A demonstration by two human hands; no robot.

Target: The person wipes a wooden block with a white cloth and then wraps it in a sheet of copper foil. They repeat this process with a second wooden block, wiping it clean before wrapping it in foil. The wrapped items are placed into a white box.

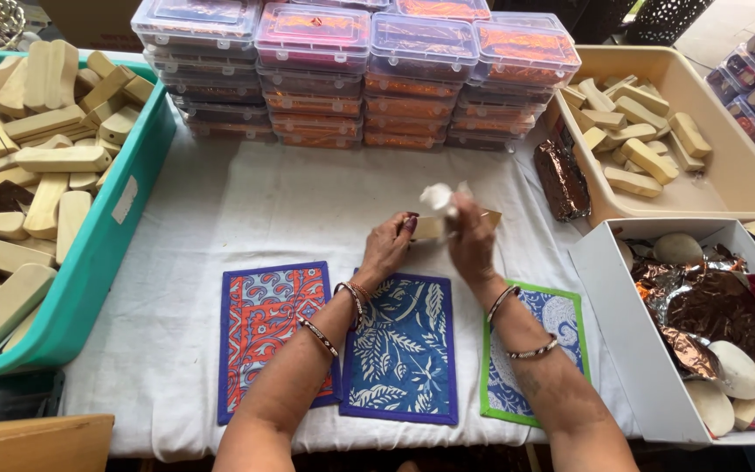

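My left hand [388, 247] grips one end of a small pale wooden block [432, 228] held above the white cloth. My right hand [471, 240] is closed around the block's other end and also pinches a crumpled white tissue or cloth [439, 197] against it. Both wrists wear bangles. Below the hands lie three patterned mats: an orange and blue one [266, 322], a dark blue leaf-print one [405, 348] and a green-edged one [559, 316], partly hidden by my right forearm.
A teal bin [107, 253] of wooden blocks sits at left. Stacked clear plastic boxes [356, 74] line the back. A beige tray [736, 175] of blocks and a white box [609, 306] of foil and pale stones stand at right. A foil-wrapped piece [563, 179] lies nearby.
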